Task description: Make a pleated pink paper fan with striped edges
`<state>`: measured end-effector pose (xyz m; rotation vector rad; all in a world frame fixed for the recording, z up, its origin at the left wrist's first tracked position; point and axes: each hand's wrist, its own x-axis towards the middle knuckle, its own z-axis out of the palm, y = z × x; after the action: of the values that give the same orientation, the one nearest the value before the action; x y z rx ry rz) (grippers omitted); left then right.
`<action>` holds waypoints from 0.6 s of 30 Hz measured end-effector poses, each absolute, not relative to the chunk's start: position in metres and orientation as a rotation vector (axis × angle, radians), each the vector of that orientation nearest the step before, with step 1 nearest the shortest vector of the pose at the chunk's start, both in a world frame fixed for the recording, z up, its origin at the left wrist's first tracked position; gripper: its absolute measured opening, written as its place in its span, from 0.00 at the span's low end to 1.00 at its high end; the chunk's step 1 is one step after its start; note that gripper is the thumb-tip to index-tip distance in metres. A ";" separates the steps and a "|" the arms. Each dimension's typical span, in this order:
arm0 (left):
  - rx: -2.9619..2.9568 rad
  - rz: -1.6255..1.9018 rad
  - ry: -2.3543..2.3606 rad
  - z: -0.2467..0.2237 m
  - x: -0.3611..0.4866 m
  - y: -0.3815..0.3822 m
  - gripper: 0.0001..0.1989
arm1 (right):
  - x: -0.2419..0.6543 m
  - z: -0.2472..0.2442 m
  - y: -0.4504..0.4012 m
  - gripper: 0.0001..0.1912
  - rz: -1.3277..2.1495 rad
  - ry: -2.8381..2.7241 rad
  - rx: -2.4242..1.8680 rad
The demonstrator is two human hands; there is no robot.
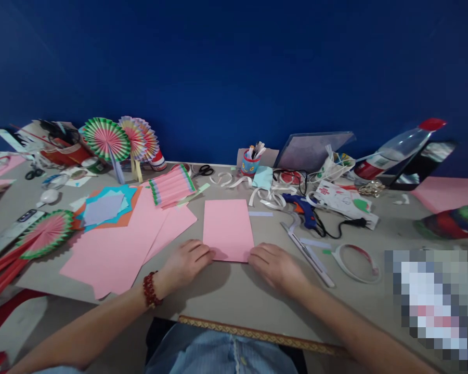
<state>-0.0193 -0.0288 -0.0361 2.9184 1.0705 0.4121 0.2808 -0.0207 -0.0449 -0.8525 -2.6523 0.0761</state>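
L hand (195,257) & R hand (272,261) are touching near corners of pink sheet (226,228), can't tell if pinching, no clear pleats showing, finished-looking fans (107,139) standing far left.

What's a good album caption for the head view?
Left hand and right hand at the near corners of a pink sheet, paper fans at left, glue gun at right.

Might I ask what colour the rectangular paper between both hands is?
The rectangular paper is plain pink, shown in the head view.
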 end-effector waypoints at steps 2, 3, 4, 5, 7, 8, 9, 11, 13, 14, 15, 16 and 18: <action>2.759 0.497 1.131 -0.035 -0.019 -0.029 0.11 | 0.282 -0.045 -0.017 0.10 0.196 -2.621 -0.885; 2.670 0.527 1.162 -0.034 -0.019 -0.029 0.11 | 0.282 -0.044 -0.015 0.09 0.265 -2.597 -0.917; 2.584 0.551 1.192 -0.033 -0.019 -0.028 0.11 | 0.282 -0.042 -0.013 0.09 0.334 -2.567 -0.951; 2.507 0.567 1.216 -0.032 -0.019 -0.027 0.11 | 0.282 -0.040 -0.010 0.09 0.405 -2.536 -0.987; 2.383 0.602 1.247 -0.030 -0.019 -0.025 0.10 | 0.282 -0.035 -0.005 0.10 0.538 -2.481 -1.052; 2.334 0.614 1.255 -0.030 -0.019 -0.024 0.10 | 0.281 -0.033 -0.003 0.11 0.590 -2.460 -1.076; 2.289 0.620 1.260 -0.029 -0.020 -0.023 0.09 | 0.280 -0.032 0.000 0.11 0.632 -2.444 -1.093; 2.213 0.618 1.277 -0.028 -0.020 -0.021 0.07 | 0.279 -0.030 0.004 0.11 0.687 -2.425 -1.118; 2.156 0.599 1.321 -0.027 -0.021 -0.019 0.05 | 0.277 -0.030 0.007 0.09 0.714 -2.422 -1.120; 2.137 0.583 1.345 -0.025 -0.021 -0.018 0.04 | 0.276 -0.031 0.008 0.09 0.720 -2.424 -1.118; 2.124 0.562 1.362 -0.024 -0.021 -0.017 0.04 | 0.275 -0.031 0.009 0.08 0.724 -2.427 -1.118; 2.117 0.533 1.368 -0.022 -0.021 -0.016 0.05 | 0.274 -0.031 0.010 0.08 0.726 -2.430 -1.121; 2.115 0.472 1.364 -0.018 -0.021 -0.013 0.07 | 0.273 -0.031 0.012 0.09 0.734 -2.439 -1.126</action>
<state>-0.0206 -0.0130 -0.0178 2.1147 1.3642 0.4721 0.2726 0.0124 -0.0309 -1.1259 -2.4395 0.7340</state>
